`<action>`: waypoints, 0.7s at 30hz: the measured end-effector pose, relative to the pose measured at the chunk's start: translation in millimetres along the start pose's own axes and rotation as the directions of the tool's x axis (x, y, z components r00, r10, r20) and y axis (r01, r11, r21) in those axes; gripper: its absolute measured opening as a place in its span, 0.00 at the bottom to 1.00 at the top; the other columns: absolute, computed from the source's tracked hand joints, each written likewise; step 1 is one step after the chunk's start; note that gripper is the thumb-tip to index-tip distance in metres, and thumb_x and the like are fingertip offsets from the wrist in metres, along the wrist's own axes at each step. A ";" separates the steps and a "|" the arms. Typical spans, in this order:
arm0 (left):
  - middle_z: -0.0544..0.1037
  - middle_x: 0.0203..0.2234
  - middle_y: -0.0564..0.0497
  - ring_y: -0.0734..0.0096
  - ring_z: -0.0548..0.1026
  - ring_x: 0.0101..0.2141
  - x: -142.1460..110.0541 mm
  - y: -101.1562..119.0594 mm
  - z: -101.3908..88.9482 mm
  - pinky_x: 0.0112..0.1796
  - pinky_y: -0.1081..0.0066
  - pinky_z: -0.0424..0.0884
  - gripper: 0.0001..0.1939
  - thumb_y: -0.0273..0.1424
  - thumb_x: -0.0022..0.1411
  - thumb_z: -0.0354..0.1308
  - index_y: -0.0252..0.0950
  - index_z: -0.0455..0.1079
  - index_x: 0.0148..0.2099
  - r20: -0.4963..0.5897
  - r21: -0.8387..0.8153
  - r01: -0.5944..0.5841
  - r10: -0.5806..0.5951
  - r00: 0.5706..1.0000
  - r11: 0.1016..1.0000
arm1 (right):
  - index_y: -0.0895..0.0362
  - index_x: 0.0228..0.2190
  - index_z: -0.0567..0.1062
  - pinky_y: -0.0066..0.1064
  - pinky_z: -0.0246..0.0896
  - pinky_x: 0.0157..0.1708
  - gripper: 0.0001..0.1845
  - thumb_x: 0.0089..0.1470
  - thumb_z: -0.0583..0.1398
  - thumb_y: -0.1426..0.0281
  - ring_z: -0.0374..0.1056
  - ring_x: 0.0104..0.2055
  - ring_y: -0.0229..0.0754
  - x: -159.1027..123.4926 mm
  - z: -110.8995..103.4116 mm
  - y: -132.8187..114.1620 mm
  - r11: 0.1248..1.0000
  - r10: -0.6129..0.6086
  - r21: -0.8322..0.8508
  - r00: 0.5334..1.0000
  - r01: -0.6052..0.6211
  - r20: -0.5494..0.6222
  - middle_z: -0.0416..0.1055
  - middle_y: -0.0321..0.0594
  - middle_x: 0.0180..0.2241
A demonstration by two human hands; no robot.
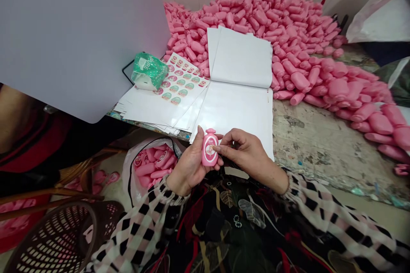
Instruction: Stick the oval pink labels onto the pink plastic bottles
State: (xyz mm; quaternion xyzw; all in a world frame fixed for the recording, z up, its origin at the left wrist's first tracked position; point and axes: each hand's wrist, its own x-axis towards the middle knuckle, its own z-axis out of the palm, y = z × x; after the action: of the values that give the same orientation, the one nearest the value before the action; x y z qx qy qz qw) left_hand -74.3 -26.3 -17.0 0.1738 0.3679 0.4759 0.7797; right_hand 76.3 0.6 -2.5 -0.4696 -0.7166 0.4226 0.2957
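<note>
A small pink plastic bottle [209,160] with a round-topped cap stands upright in my left hand [194,164], whose thumb and fingers wrap its sides. On its front is an oval white-and-pink label with the word BABY. My right hand [245,149] comes in from the right with thumb and forefinger drawn together, the thumb tip touching the label. Whether a small sticker is pinched there I cannot make out. Just beyond both hands, a stack of white sheets [237,111] lies at the table edge, its top sheets folded back.
A heap of pink bottles [256,13] covers the back and right of the table [297,136]. Left lie a sticker sheet [179,81] and a green packet [149,70]. Below are a bag [128,166] of bottles and a brown basket [54,239]. A grey panel [80,34] fills the upper left.
</note>
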 end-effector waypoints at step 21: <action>0.77 0.27 0.49 0.78 0.71 0.19 -30.7 -20.3 -6.8 0.20 0.78 0.67 0.17 0.32 0.50 0.65 0.33 0.64 0.41 0.036 0.402 0.099 -0.124 0.992 0.910 | 0.54 0.33 0.72 0.28 0.59 0.29 0.17 0.49 0.61 0.54 0.65 0.29 0.36 -8.6 2.8 15.1 0.989 0.086 0.111 0.988 -0.101 0.131 0.70 0.34 0.29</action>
State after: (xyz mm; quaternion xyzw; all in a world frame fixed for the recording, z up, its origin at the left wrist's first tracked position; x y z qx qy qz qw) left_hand -75.4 -63.4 -21.6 0.3220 0.4427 0.3402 0.7646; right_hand 83.8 -5.1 -17.4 -0.4570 -0.6849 0.5062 0.2566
